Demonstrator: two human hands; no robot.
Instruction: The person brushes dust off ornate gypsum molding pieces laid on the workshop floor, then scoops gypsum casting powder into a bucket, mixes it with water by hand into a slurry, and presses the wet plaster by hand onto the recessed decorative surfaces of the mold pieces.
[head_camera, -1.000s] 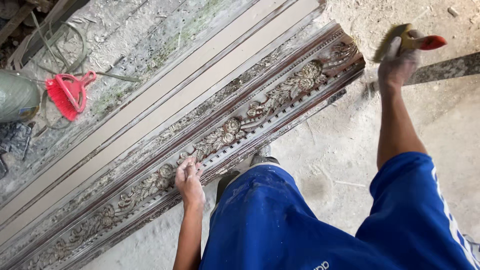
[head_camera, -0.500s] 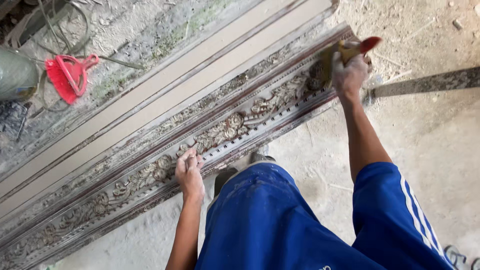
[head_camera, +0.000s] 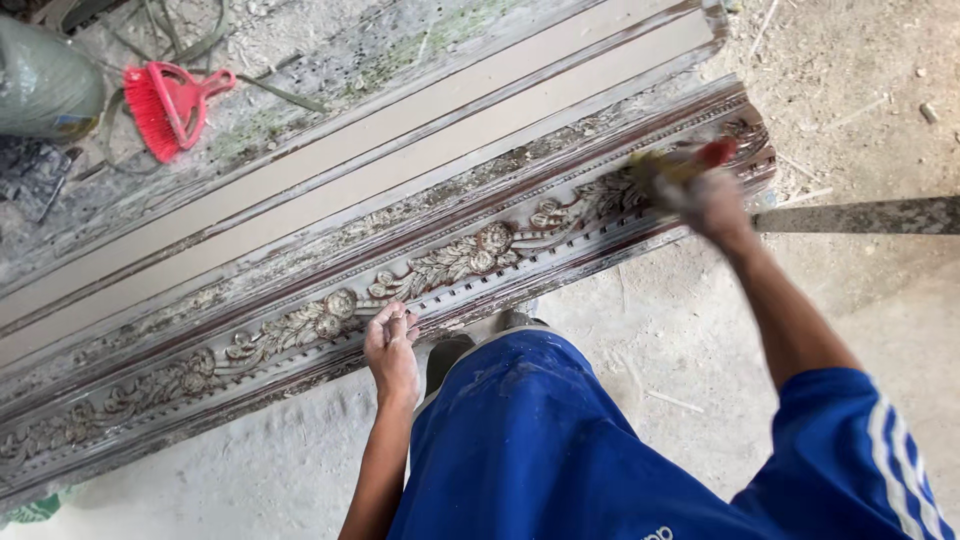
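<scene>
Though blurred, the right hand (head_camera: 705, 195) grips a brush (head_camera: 685, 162) over the carved moulding (head_camera: 450, 262).

A red hand broom (head_camera: 165, 105) lies on the dusty ground (head_camera: 880, 90) at the upper left, bristles toward the left and handle toward the right. Just left of it sits a rounded grey-green sack (head_camera: 45, 88), and dark cords (head_camera: 190, 45) trail nearby. Two plain pale planks (head_camera: 420, 150) run diagonally side by side. A dark strip (head_camera: 860, 215) crosses the ground at right.
</scene>
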